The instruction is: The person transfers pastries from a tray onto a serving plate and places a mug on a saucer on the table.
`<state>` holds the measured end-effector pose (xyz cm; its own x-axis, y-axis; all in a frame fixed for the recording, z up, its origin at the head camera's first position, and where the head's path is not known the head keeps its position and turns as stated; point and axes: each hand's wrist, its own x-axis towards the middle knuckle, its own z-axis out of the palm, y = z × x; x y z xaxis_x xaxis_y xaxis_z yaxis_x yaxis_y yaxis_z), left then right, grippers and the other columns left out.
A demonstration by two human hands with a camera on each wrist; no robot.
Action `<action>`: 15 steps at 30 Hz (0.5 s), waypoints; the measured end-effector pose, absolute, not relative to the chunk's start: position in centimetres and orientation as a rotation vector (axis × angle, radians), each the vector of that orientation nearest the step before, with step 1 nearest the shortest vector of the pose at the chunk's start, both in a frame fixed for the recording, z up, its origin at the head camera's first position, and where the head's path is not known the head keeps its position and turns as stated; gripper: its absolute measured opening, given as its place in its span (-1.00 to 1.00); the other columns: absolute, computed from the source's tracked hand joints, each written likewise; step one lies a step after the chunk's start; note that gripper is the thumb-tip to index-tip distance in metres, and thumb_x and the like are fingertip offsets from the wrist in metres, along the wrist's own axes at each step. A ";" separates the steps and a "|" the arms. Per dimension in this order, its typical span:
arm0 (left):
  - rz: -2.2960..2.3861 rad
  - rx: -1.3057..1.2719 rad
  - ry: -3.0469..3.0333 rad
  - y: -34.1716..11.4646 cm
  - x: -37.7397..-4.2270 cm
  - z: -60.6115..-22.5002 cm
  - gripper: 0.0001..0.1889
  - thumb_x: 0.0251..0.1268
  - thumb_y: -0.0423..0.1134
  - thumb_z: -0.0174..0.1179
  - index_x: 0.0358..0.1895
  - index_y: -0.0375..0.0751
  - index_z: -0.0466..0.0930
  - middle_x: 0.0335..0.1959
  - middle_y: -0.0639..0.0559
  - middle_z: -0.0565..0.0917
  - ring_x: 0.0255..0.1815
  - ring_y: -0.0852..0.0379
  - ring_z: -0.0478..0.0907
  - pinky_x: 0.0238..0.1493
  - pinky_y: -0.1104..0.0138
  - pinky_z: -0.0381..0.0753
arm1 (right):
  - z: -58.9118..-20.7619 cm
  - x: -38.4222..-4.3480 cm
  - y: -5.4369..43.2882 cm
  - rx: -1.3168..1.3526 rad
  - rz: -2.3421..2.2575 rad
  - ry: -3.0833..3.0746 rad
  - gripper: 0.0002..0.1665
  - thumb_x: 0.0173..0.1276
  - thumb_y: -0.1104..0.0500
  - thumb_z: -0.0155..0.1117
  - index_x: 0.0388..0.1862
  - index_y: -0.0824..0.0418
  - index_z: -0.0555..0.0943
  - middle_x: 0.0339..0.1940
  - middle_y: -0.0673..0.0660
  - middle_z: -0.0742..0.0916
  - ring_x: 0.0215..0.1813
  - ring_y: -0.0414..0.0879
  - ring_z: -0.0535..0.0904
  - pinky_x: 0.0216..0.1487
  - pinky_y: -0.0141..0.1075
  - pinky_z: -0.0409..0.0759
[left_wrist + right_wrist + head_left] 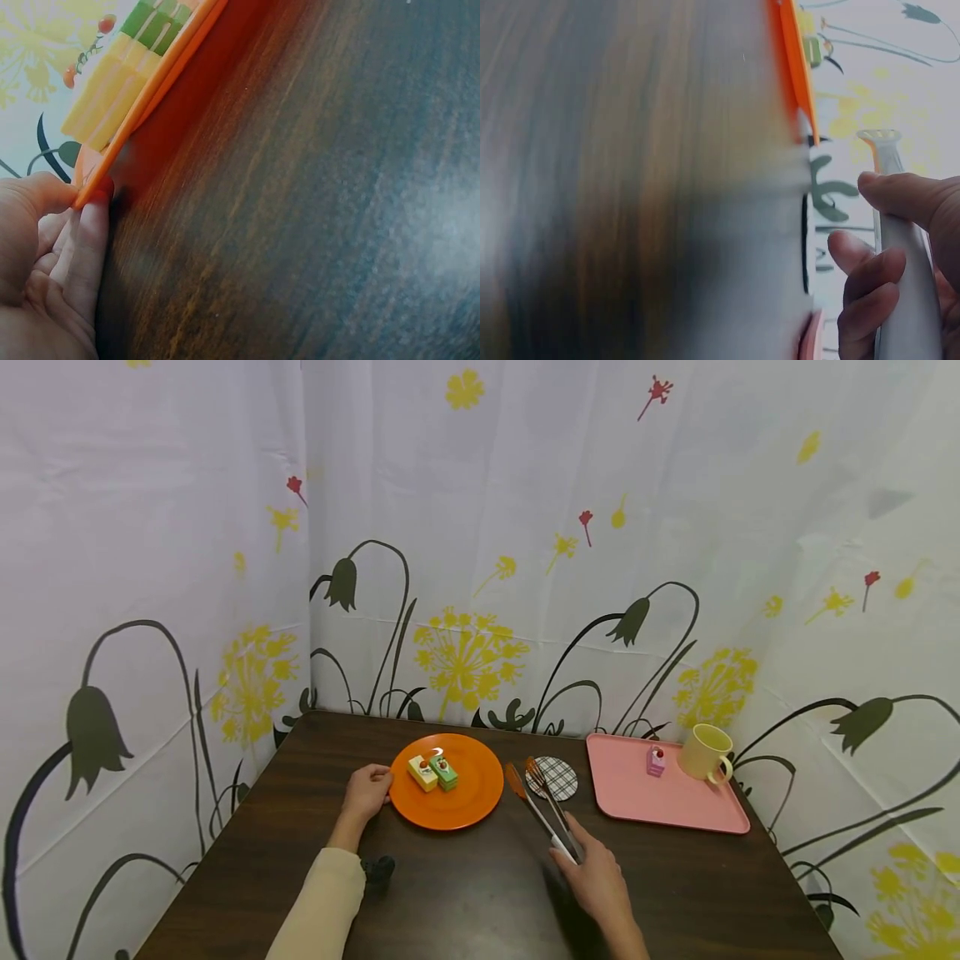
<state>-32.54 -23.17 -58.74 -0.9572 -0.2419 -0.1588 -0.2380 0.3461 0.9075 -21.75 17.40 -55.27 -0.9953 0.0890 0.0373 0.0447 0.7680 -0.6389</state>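
Head view: pinched at rim by left hand [367, 793], orange plate [477, 785], center, bearing yellow cake [422, 776] and green cake [446, 774]. Gripped by right hand [597, 875], lower right of center, tongs [557, 812] with tips apart. At right, pink tray [630, 800] with lilac cake [655, 764] and yellow mug [702, 755].

Left wrist view: plate rim in pinch, lower left.

Right wrist view: tongs' handle in curled grip, lower right.

No legible lettering — nor any numbers

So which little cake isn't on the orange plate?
The pinkish cake beside the mug on the tray; the yellow cake and green cake share the plate.
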 end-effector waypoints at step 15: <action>-1.729 0.416 -2.566 -23.1 -32.5 -58.9 -0.55 0.69 -0.16 0.07 0.36 -0.45 0.54 0.23 -0.41 0.68 -0.03 -0.04 0.73 -0.15 0.34 0.79 | -55.0 -21.5 21.0 -0.171 0.948 -2.891 -0.14 0.42 -0.15 0.51 0.64 -0.09 0.46 0.19 0.44 0.77 -0.11 0.23 0.73 -0.24 0.19 0.62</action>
